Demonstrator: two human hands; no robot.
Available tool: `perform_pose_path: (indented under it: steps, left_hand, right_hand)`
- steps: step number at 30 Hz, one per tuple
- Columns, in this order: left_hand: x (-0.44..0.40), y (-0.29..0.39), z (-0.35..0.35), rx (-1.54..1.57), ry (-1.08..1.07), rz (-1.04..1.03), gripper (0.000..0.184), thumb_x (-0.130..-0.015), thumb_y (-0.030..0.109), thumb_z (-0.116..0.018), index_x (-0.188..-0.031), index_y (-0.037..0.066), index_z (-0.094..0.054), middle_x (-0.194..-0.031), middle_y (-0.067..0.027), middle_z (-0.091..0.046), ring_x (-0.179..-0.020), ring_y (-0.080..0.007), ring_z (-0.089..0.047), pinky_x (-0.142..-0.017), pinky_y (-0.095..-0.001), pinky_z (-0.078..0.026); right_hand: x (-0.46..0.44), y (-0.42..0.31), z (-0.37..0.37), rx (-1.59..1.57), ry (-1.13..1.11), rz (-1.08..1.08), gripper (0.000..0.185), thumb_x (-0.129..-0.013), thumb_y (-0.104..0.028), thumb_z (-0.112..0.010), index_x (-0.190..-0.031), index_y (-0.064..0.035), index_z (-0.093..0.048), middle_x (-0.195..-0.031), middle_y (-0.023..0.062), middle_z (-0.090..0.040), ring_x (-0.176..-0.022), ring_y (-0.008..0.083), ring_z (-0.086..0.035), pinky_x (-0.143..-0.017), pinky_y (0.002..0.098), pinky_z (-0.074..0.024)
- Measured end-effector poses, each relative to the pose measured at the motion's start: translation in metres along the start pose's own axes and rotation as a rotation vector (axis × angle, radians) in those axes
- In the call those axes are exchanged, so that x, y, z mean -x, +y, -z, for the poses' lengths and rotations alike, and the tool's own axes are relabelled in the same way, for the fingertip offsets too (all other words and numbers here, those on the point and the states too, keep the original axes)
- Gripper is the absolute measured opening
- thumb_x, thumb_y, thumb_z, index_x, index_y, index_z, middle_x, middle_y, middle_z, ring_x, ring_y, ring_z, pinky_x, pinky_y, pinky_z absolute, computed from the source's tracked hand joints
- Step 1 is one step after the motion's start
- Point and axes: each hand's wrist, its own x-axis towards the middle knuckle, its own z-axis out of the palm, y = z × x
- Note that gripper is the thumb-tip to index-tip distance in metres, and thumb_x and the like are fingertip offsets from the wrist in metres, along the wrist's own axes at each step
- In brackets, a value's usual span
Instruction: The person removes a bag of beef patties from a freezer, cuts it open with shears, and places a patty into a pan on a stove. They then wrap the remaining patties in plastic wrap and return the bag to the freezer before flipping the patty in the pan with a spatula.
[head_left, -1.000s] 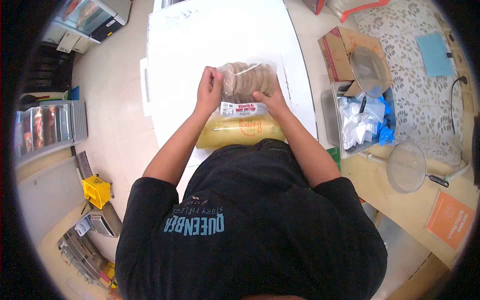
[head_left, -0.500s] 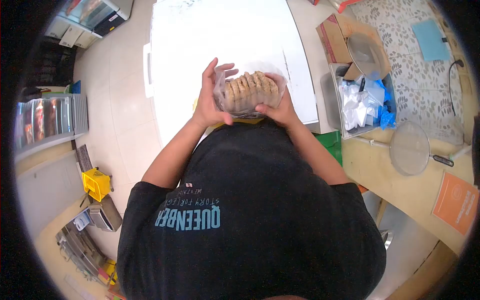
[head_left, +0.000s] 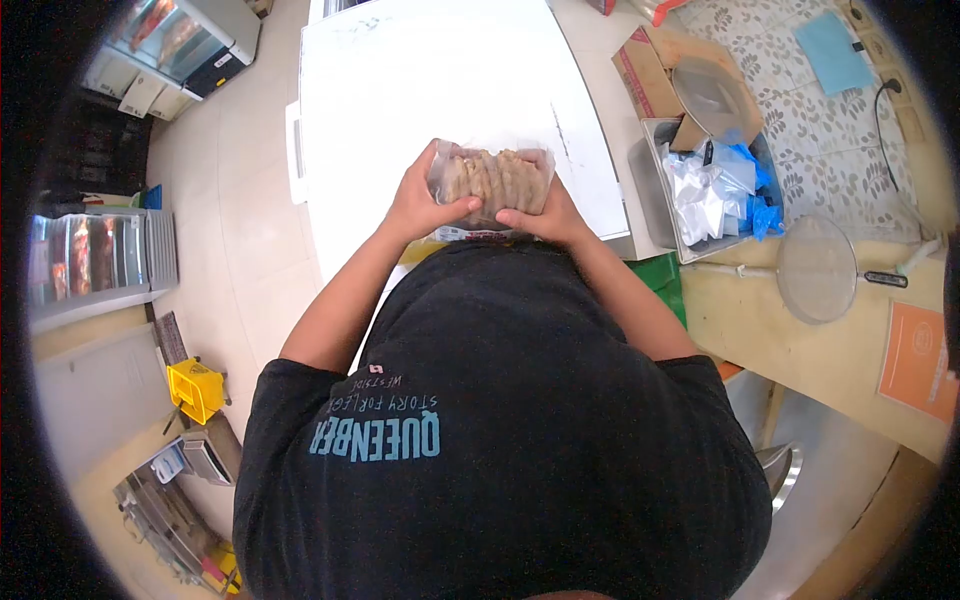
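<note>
A clear plastic bag of tan, flat, patty-like pieces (head_left: 492,180) is held up between my two hands, close to my body and over the white surface. The pieces stand in a row, side by side. My left hand (head_left: 425,200) grips the bag's left end, its thumb pressed across the front. On the other end, my right hand (head_left: 550,212) is closed with its thumb also on the front. The far fingers of both hands are mostly hidden behind the bag. Below the bag shows part of a printed yellow and white item (head_left: 465,234), partly hidden by my shirt.
A white worktop (head_left: 450,80) stretches ahead. To the right, a metal tray (head_left: 657,185) holds white and blue plastic bags, beside a cardboard box (head_left: 640,80) and round mesh strainers (head_left: 818,270). A glass-fronted display case (head_left: 95,255) and yellow bucket (head_left: 195,390) stand left.
My left hand has gone from spread fingers to a closed hold on the bag's left end. The bag has shifted slightly left and is squeezed between both hands.
</note>
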Motion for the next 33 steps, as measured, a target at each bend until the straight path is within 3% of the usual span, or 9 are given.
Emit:
perform_pose_path:
  steps: [4,7,9,12,15,20,25,29,33]
  left_hand:
    - [0.005,0.006,-0.005,-0.063,0.003,0.003,0.062,-0.071,0.026,-0.088,-0.12,0.002,-0.058,-0.112,-0.0116,-0.067,-0.106,-0.021,-0.064,-0.096,-0.036,-0.05]
    - [0.008,0.002,-0.007,-0.089,0.049,0.051,0.063,-0.073,0.028,-0.087,-0.12,-0.001,-0.058,-0.113,-0.014,-0.068,-0.106,-0.023,-0.065,-0.096,-0.0369,-0.05]
    - [0.007,-0.014,-0.007,-0.093,0.073,0.101,0.066,-0.073,0.03,-0.087,-0.122,-0.004,-0.057,-0.114,-0.0165,-0.068,-0.107,-0.0246,-0.066,-0.097,-0.0378,-0.05]
    - [0.001,-0.035,-0.007,-0.247,0.158,0.13,0.074,-0.075,0.037,-0.085,-0.125,-0.009,-0.056,-0.117,-0.0223,-0.068,-0.108,-0.0277,-0.067,-0.095,-0.0394,-0.051]
    - [-0.012,-0.012,-0.009,-0.261,0.171,0.225,0.08,-0.077,0.044,-0.083,-0.127,-0.012,-0.055,-0.115,-0.0261,-0.069,-0.106,-0.0289,-0.068,-0.092,-0.0397,-0.052]
    - [-0.023,0.019,-0.003,-0.118,0.157,0.37,0.06,-0.083,0.045,-0.079,-0.113,-0.005,-0.064,-0.097,-0.0161,-0.073,-0.089,-0.0228,-0.07,-0.082,-0.0357,-0.054]
    - [-0.036,0.069,0.011,0.01,0.143,0.392,0.046,-0.088,0.04,-0.075,-0.107,-0.001,-0.066,-0.092,-0.0097,-0.071,-0.084,-0.0165,-0.067,-0.078,-0.0329,-0.054]
    - [-0.033,0.106,0.017,0.036,0.091,0.324,0.042,-0.09,0.038,-0.074,-0.107,0.0,-0.067,-0.092,-0.0074,-0.07,-0.085,-0.0148,-0.065,-0.08,-0.0315,-0.052]
    - [-0.025,0.106,0.018,0.018,0.025,0.293,0.04,-0.089,0.035,-0.072,-0.108,-0.001,-0.067,-0.094,-0.0079,-0.07,-0.086,-0.0154,-0.065,-0.081,-0.0311,-0.052]
  right_hand:
    - [0.004,-0.004,-0.002,0.021,0.032,-0.001,0.093,-0.075,-0.038,-0.089,-0.144,-0.0015,-0.039,-0.135,0.0181,-0.055,-0.127,0.0288,-0.054,-0.109,0.0417,-0.0432]
    - [0.004,-0.014,-0.005,0.021,0.1,0.118,0.09,-0.076,-0.038,-0.088,-0.143,-0.0014,-0.042,-0.133,0.0184,-0.057,-0.125,0.0291,-0.057,-0.107,0.0419,-0.0444]
    - [0.004,-0.012,-0.005,-0.071,0.084,-0.045,0.086,-0.078,-0.038,-0.087,-0.143,-0.0014,-0.045,-0.131,0.0177,-0.059,-0.123,0.0284,-0.058,-0.106,0.041,-0.0457]
    - [-0.003,-0.001,-0.005,-0.151,0.103,-0.077,0.078,-0.082,-0.039,-0.084,-0.14,-0.001,-0.048,-0.126,0.0154,-0.062,-0.119,0.0267,-0.061,-0.103,0.0388,-0.0479]
    - [-0.015,0.001,-0.003,-0.323,0.068,-0.123,0.071,-0.087,-0.039,-0.079,-0.138,0.0011,-0.05,-0.124,0.0138,-0.064,-0.115,0.0247,-0.062,-0.101,0.037,-0.0494]
    - [-0.03,-0.022,0.0,-0.492,0.058,-0.255,0.07,-0.09,-0.041,-0.076,-0.137,0.0033,-0.051,-0.124,0.0149,-0.064,-0.114,0.0237,-0.063,-0.1,0.037,-0.0505]
    - [-0.042,-0.071,0.01,-0.581,0.017,-0.333,0.075,-0.091,-0.047,-0.073,-0.142,0.0023,-0.048,-0.128,0.0159,-0.062,-0.118,0.0253,-0.061,-0.103,0.0384,-0.0486]
    - [-0.034,-0.115,0.015,-0.508,0.067,-0.25,0.078,-0.091,-0.046,-0.074,-0.147,-0.0005,-0.044,-0.136,0.0163,-0.058,-0.127,0.0268,-0.056,-0.109,0.0396,-0.0426]
    - [-0.022,-0.112,0.016,-0.307,0.052,-0.092,0.073,-0.09,-0.043,-0.074,-0.143,0.0,-0.048,-0.131,0.0154,-0.06,-0.124,0.0254,-0.057,-0.107,0.0377,-0.0433]
